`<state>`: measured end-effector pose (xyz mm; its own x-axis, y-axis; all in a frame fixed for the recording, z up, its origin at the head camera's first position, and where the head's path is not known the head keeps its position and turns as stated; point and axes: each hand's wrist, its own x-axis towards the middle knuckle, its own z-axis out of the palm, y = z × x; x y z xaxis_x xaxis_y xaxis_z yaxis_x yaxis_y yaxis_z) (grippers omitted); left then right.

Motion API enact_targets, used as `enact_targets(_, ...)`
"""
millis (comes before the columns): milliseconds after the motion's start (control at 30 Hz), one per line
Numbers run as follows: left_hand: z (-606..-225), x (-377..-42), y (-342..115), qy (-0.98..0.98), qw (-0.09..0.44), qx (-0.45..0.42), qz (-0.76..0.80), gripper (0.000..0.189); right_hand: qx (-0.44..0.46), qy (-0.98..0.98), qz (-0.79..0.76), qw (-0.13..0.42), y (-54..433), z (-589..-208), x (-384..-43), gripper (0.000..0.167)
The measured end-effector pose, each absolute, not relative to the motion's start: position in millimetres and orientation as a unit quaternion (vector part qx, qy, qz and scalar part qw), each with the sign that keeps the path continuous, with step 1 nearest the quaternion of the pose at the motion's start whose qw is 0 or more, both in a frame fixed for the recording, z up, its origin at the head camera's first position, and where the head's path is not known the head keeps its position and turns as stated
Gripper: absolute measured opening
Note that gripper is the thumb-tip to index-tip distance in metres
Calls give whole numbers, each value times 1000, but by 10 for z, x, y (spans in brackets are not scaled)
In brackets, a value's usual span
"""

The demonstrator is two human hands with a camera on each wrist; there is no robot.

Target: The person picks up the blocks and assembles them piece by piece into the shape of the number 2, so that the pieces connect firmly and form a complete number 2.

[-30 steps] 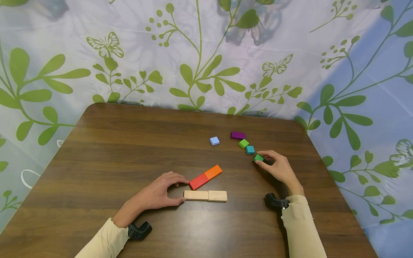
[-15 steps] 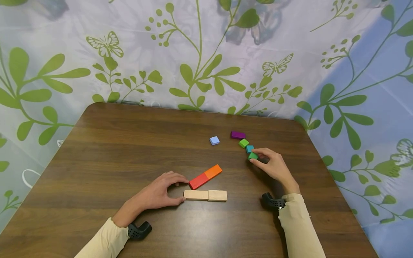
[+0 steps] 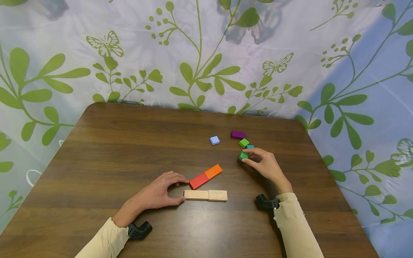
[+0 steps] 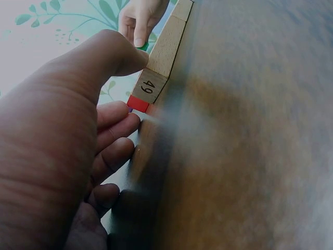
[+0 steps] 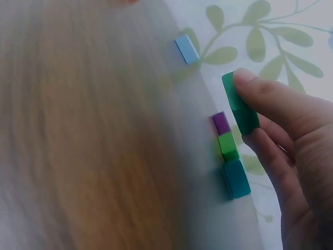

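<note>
My right hand pinches a green block between thumb and fingertips. In the right wrist view this green block is held off the table. My left hand rests with its fingers loosely bent and spread from the thumb. Its thumb tip is at the left end of a plain wooden block, and its index fingertip is at the end of a red block. A second plain block continues the wooden row. An orange block meets the red one end to end, slanting up to the right.
Beyond the right hand lie a teal block, partly hidden by its fingers, a light green block and a purple block. A light blue block sits apart. A patterned cloth hangs behind the brown table.
My right hand has carried the green block leftward, past the front of the teal block. My left hand and the wooden, red and orange blocks have stayed put.
</note>
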<state>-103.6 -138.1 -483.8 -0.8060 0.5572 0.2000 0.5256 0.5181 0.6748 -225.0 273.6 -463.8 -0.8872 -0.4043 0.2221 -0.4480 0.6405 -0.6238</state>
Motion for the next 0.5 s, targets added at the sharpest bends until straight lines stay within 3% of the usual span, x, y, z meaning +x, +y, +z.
enact_targets(500,-4824,-1018,-1377,871,24,308,381,45,274,-891,362,11,2536,-4686,-2219,32)
